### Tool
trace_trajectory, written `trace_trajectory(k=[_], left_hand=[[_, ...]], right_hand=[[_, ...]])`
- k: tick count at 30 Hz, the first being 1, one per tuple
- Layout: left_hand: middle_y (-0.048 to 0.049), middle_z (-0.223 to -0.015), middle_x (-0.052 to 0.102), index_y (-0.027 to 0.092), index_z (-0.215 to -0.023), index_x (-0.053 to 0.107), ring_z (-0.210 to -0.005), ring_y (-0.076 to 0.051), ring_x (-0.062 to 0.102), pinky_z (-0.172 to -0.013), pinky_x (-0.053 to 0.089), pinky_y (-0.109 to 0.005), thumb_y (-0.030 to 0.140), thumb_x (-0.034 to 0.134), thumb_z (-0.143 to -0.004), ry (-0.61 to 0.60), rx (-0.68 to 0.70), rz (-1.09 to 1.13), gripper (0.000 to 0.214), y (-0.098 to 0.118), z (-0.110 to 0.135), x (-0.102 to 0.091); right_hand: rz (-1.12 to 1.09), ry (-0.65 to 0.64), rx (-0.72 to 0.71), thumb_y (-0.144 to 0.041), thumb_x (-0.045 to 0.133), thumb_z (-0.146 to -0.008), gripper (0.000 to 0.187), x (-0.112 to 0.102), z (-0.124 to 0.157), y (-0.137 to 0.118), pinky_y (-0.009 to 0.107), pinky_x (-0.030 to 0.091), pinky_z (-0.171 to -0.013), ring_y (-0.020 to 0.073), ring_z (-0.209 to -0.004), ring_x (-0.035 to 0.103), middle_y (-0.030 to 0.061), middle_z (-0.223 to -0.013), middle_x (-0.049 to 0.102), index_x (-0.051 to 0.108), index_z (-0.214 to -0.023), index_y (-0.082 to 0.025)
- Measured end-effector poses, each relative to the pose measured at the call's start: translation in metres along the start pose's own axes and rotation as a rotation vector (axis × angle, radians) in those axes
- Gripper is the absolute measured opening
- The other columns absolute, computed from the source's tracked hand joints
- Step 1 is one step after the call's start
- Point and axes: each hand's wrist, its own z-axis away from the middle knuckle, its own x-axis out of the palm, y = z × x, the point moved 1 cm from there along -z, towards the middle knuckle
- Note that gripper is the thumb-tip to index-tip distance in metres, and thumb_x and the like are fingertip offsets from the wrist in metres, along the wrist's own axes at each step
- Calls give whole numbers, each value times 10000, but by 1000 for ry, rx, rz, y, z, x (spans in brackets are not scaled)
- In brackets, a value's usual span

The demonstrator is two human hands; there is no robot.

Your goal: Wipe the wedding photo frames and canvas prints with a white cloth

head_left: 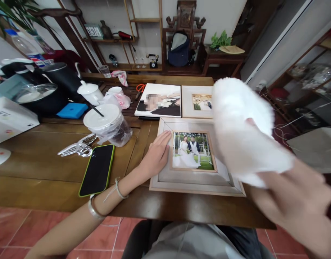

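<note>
My left hand (156,154) lies flat, fingers stretched out, on the left side of a pale picture frame (165,180) that rests on the wooden table (46,158) near its front edge. The frame holds a wedding photo (193,150). My right hand (297,201) is raised close to the camera at the right and grips a fluffy white cloth (241,126), which hangs over the frame's right part and hides it.
Behind the frame lie a second framed photo (199,102) and a canvas print (158,100). A phone in a green case (97,169), a lidded plastic cup (107,124), metal clips, a blue box, pots and cartons crowd the table's left side.
</note>
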Motion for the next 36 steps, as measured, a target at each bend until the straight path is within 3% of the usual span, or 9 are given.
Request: trace_trajectory(k=[2,5,7,12,20,25,29,33,36], left_hand=[[-154,-1485,399,122,-1417,386,-1415,-248,304,-1161,271,-512,249,289,-981,-4,8,7,464,0,0,0],[-149,-1491,392,130,-1419,379,-1417,-247,298,-1161,270,-515,268,278,-987,-13,7,5,465,-1,0,0],[-144,-1491,392,127,-1418,376,-1418,-230,295,-1166,269,-499,271,253,-994,-13,8,-7,464,-2,0,0],[-149,-1491,389,102,-1412,376,-1421,-205,288,-1176,263,-466,258,226,-1000,-14,13,-17,465,-2,0,0],[-134,-1501,380,122,-1427,361,-1421,-220,289,-1167,266,-498,270,263,-997,-51,5,-11,465,-1,0,-2],[-127,-1504,375,152,-1443,341,-1427,-226,276,-1167,259,-504,262,279,-992,-57,21,-12,468,-1,0,-2],[-128,-1506,372,142,-1440,344,-1428,-226,272,-1168,259,-498,260,285,-990,-71,13,-24,469,-1,1,-2],[-130,-1505,376,138,-1435,353,-1429,-227,271,-1167,260,-497,268,291,-990,-73,13,-23,467,1,0,-3],[-136,-1499,383,144,-1428,365,-1423,-234,287,-1161,268,-503,270,300,-988,-64,9,-17,463,2,0,-3]], right_hand=[[-33,-4,-134,-56,540,-792,156,21,0,-29,558,454,-1003,409,-1347,347,160,-1520,314,631,-741,-172],[-62,-212,-120,-168,518,-876,179,60,3,-70,567,439,-1029,367,-1347,364,156,-1415,483,691,-925,-159],[3,-284,-87,-232,490,-907,278,81,6,-91,594,446,-1014,379,-1333,380,184,-1398,493,667,-1087,-115],[46,-435,-98,-301,508,-906,295,98,9,-108,653,359,-1059,406,-1382,268,181,-1457,415,681,-1080,-137],[-19,-443,-139,-138,588,-796,133,74,25,-55,595,392,-1036,360,-1336,385,145,-1430,458,717,-791,-169],[-45,-506,-62,-18,504,-617,291,43,45,-13,566,361,-1073,327,-1348,377,94,-1457,434,710,-735,-186],[-72,-514,-27,-12,428,-632,307,31,57,10,566,300,-1116,285,-1381,328,16,-1482,406,666,-665,-202],[42,-447,-43,4,404,-740,302,28,54,37,608,317,-1098,324,-1382,311,66,-1479,409,619,-640,-183],[56,-265,-8,20,453,-746,264,21,45,51,587,318,-1117,356,-1381,297,93,-1525,312,632,-758,-174]])
